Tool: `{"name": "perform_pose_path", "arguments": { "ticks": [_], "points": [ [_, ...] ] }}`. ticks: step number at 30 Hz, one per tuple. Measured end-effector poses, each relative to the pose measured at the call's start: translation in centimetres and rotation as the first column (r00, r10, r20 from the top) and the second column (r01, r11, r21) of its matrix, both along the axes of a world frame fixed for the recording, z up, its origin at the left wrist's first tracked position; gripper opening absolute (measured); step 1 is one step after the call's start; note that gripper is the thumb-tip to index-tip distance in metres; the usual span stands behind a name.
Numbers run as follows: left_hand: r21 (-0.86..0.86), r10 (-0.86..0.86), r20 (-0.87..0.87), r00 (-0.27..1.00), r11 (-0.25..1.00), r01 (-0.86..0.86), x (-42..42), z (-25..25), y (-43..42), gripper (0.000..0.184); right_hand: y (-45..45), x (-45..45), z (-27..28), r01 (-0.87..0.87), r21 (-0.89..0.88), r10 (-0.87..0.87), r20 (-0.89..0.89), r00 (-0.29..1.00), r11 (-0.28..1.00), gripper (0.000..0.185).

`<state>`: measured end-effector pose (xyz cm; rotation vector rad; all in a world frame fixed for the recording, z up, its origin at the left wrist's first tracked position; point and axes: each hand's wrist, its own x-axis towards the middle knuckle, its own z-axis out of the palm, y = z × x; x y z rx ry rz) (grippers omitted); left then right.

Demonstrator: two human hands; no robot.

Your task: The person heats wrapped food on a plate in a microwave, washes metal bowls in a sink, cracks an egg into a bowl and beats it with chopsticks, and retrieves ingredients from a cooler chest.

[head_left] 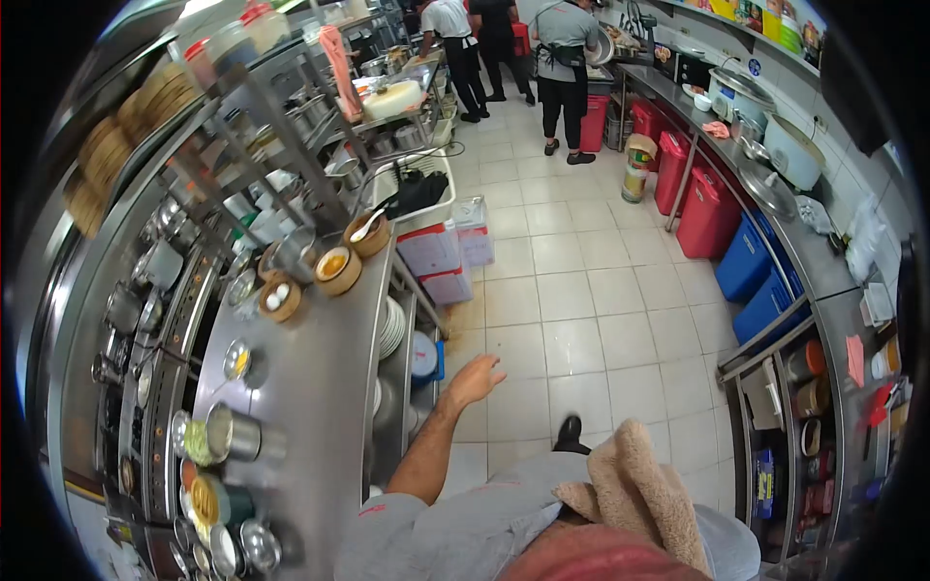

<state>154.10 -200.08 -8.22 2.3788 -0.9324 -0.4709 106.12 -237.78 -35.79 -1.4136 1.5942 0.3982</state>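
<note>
My left hand (474, 380) hangs over the tiled floor beside the steel counter (315, 416), with its fingers loosely apart and nothing in them. It is near the shelf under the counter, where stacked white plates (391, 327) and a blue-edged scale-like item (424, 356) stand. My right hand is not in view. A brown towel (635, 479) lies over the grey clothing at the bottom of the view. On the counter are a steel pot (233, 433), a small bowl with something yellow (237, 359) and a round wooden container with orange contents (337, 268).
A tiled aisle (567, 290) runs ahead. Three people stand at its far end, one in a grey shirt (565, 39). Red bins (710, 211) and blue bins (744, 259) line the right side under a counter. Boxes (431, 250) and a white crate (441, 208) stand at left.
</note>
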Motion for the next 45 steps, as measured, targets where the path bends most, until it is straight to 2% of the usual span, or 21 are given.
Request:
{"name": "perform_pose_path", "arguments": {
  "ticks": [3, 6, 10, 11, 12, 13, 15, 21, 23, 25, 27, 28, 29, 30, 35, 37, 39, 40, 41, 43, 45],
  "points": [
    [-0.186, 0.004, 0.025, 1.0, 0.982, 0.0, 7.9, -2.4, -7.1, 0.038, -4.6, 8.5, -2.3, -0.03, 0.064, 0.031, -0.011, 0.999, 0.998, 0.013],
    [-0.111, 0.091, -0.171, 0.981, 0.988, -0.111, 12.4, -6.2, -11.5, 0.04, -10.7, 21.0, -5.3, -0.373, 0.054, 0.37, 0.061, 0.927, 0.926, 0.013],
    [0.182, 0.204, -0.412, 0.888, 0.973, -0.139, 15.6, -19.4, -9.5, 0.043, -21.0, 39.2, -11.7, -0.716, -0.203, 0.744, 0.205, 0.636, 0.668, 0.013],
    [0.287, 0.323, -0.528, 0.785, 0.938, -0.193, 15.7, -23.6, -7.6, 0.041, -21.3, 46.4, -4.1, -0.655, -0.197, 0.684, 0.221, 0.695, 0.729, 0.014],
    [0.372, 0.313, -0.479, 0.82, 0.919, -0.133, 15.6, -23.5, -6.3, 0.036, -21.9, 52.7, 2.7, -0.558, -0.312, 0.637, 0.447, 0.628, 0.769, 0.012],
    [0.448, 0.348, -0.465, 0.814, 0.885, -0.122, 16.5, -23.4, -5.7, 0.036, -22.3, 58.8, 5.0, -0.449, -0.264, 0.518, 0.514, 0.683, 0.854, 0.019],
    [0.586, 0.466, -0.477, 0.745, 0.8, -0.126, 18.7, -23.8, -4.9, 0.037, -23.6, 69.3, 11.0, -0.461, -0.281, 0.536, 0.525, 0.66, 0.842, 0.03],
    [0.703, 0.614, -0.51, 0.603, 0.701, -0.119, 32.7, -26.6, -10.3, 0.041, -29.7, 86.8, 7.7, -0.489, -0.302, 0.57, 0.538, 0.621, 0.818, 0.027],
    [0.651, 0.568, -0.53, 0.63, 0.748, -0.127, 41.4, -26.5, -15.6, 0.042, -35.0, 88.3, -5.9, -0.685, -0.708, 0.975, 0.023, 0.222, 0.173, 0.025],
    [0.558, 0.476, -0.517, 0.711, 0.818, -0.142, 51.6, -27.3, -21.7, 0.043, -38.4, 87.0, -8.2, -0.849, -0.363, 0.919, 0.064, 0.389, 0.384, 0.024],
    [0.401, 0.369, -0.428, 0.825, 0.896, -0.193, 63.3, -27.4, -28.4, 0.045, -40.5, 88.5, -5.8, -0.791, -0.13, 0.802, 0.068, 0.594, 0.597, 0.022],
    [0.245, 0.267, -0.254, 0.93, 0.948, -0.205, 69.2, -27.0, -31.4, 0.044, -41.5, 89.6, -5.0, -0.749, -0.068, 0.752, 0.064, 0.656, 0.659, 0.022],
    [0.032, 0.346, -0.283, 0.894, 0.936, -0.352, 74.6, -26.3, -34.4, 0.04, -42.6, 91.3, -4.5, -0.714, -0.022, 0.714, 0.052, 0.699, 0.7, 0.021],
    [-0.025, 0.434, -0.307, 0.847, 0.886, -0.463, 79.1, -20.2, -38.4, 0.034, -43.9, 93.6, -4.3, -0.691, 0.01, 0.69, 0.042, 0.723, 0.723, 0.021],
    [-0.352, 0.445, -0.126, 0.887, 0.816, -0.459, 100.1, -17.4, -48.1, 0.028, -51.6, 109.0, -5.1, -0.704, 0.05, 0.705, 0.009, 0.709, 0.708, 0.019],
    [-0.286, 0.452, -0.213, 0.866, 0.819, -0.498, 104.5, -17.6, -49.4, 0.027, -55.2, 116.4, -6.0, -0.799, -0.01, 0.799, -0.009, 0.601, 0.601, 0.019],
    [-0.027, 0.51, -0.295, 0.808, 0.841, -0.541, 107.7, -21.3, -48.5, 0.026, -58.5, 124.3, -6.2, -0.923, -0.111, 0.92, -0.101, 0.38, 0.369, 0.02],
    [-0.01, 0.574, -0.208, 0.792, 0.808, -0.589, 107.8, -22.9, -47.9, 0.025, -60.4, 129.8, -5.9, -0.966, -0.167, 0.958, -0.179, 0.225, 0.195, 0.02],
    [-0.011, 0.297, 0.154, 0.942, 0.954, -0.299, 108.6, -26.2, -45.7, 0.024, -61.6, 135.0, -5.2, -0.974, -0.217, 0.962, -0.243, 0.125, 0.071, 0.02],
    [0.32, 0.393, -0.198, 0.898, 0.892, -0.32, 109.7, -26.3, -44.3, 0.023, -63.5, 147.6, -2.5, -0.928, -0.372, 0.945, -0.309, 0.105, -0.019, 0.021],
    [0.503, 0.495, -0.327, 0.805, 0.812, -0.295, 113.2, -26.2, -44.0, 0.022, -64.0, 160.2, 4.4, -0.781, -0.615, 0.953, -0.159, 0.257, 0.108, 0.022]
  ]
}}
